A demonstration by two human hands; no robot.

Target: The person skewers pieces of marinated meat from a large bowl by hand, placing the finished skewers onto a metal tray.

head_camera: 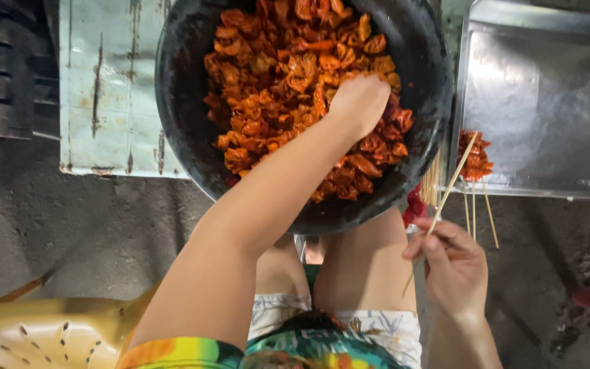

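A big black basin (180,102) holds a heap of orange-red marinated meat pieces (274,75). My left hand (360,101) is down in the heap, fingers curled among the pieces; whether it grips one I cannot tell. My right hand (453,266) is lower right, pinching a thin bamboo skewer (448,188) that points up toward a metal tray (548,102). On the tray's near left edge lie finished skewers of meat (474,158), their sticks hanging over the rim.
A worn pale-green board (107,89) lies under the basin at left. A bundle of bare skewers (431,184) stands between basin and tray. A yellow plastic stool (42,331) is at lower left. My bare knees are below the basin, on a grey concrete floor (69,225).
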